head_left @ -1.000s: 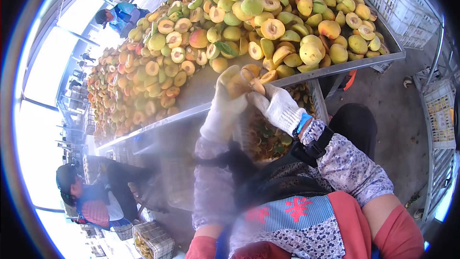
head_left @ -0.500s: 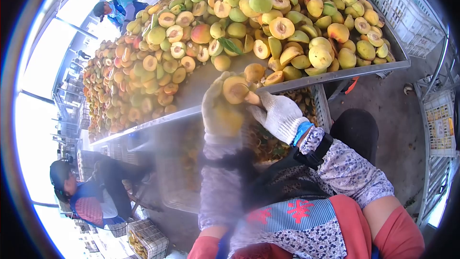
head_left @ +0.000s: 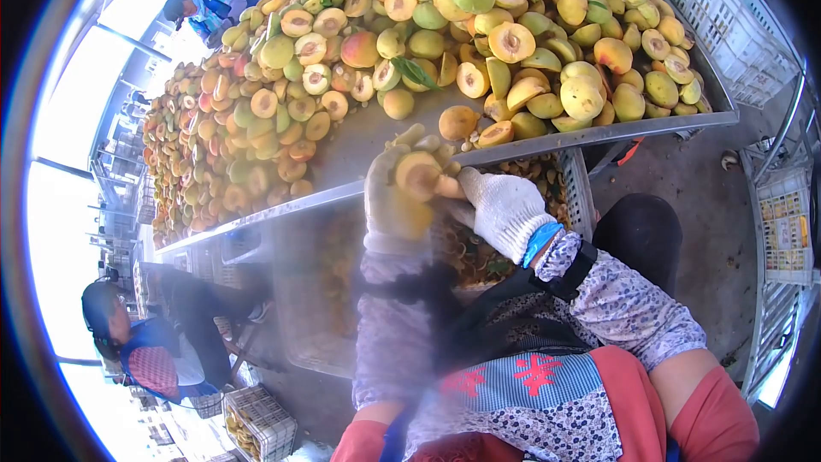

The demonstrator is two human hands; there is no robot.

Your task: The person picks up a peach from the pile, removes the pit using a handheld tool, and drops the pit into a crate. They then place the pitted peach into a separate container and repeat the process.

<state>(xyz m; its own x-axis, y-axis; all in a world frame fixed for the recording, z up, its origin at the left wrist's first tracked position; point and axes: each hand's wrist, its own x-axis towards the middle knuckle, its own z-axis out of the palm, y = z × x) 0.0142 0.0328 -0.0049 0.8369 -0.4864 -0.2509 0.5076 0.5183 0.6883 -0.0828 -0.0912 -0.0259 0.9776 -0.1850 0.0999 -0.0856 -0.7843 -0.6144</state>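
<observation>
My left hand [head_left: 395, 197], in a white glove, is wrapped round a halved fruit [head_left: 417, 175] above the near edge of the metal table [head_left: 342, 195]. Its cut face is turned up. My right hand [head_left: 505, 210], gloved, has its fingers pressed together at the right side of this fruit, on a small tan handle-like piece [head_left: 448, 186]. The blade or tip of that piece is hidden. Cut fruit halves [head_left: 511, 42] are heaped on the table just beyond my hands.
Below the table edge a crate [head_left: 578, 192] holds fruit scraps. Stacked white crates [head_left: 727, 21] stand at upper right, more crates [head_left: 787, 222] at right. One person [head_left: 154, 351] sits at lower left; another [head_left: 209, 10] is at upper left. A crate [head_left: 261, 422] stands at bottom left.
Both hands stay together at the fruit, which has shifted slightly down. The fingers of my left hand show more above the fruit. The view has moved a little.
</observation>
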